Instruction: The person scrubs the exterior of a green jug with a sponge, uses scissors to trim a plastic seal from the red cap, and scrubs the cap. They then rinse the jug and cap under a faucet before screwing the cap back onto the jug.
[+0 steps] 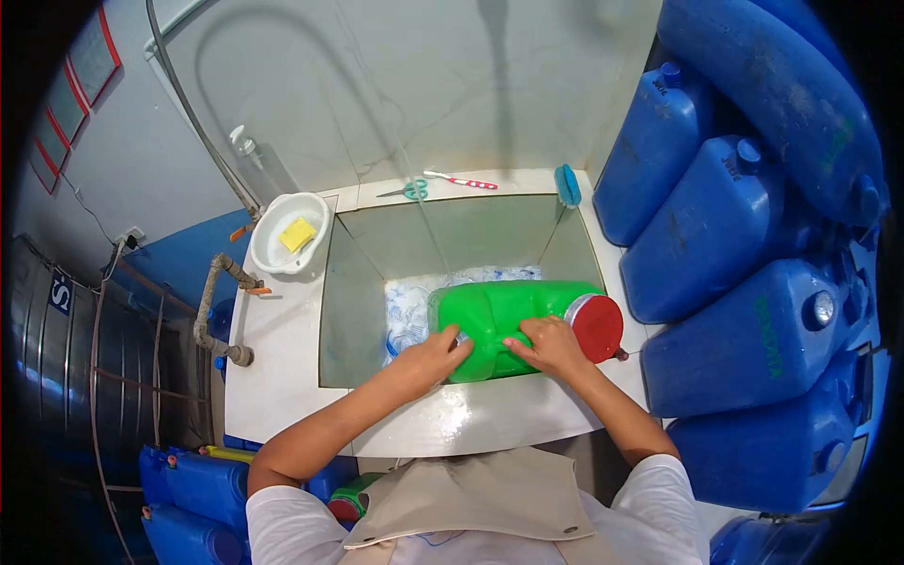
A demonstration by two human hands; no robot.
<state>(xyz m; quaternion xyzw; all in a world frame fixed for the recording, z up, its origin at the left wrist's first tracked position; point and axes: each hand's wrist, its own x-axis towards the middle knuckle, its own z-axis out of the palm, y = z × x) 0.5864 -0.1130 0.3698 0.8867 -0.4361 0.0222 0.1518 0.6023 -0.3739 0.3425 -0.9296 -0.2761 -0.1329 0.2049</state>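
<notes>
While the green jerrycan [485, 315] lies on its side over the sink basin [490, 231], red cap [599, 329] at the basin's right edge, the right hand [551, 347] holds it by the handle area near the cap. The left hand [441, 356], fingers curled, touches its other end; whether it grips is unclear. Left of the basin sits a white bowl [271, 247] with a yellow sponge [297, 234]; behind it lie teal-handled scissors [415, 190] and a toothbrush [466, 181].
</notes>
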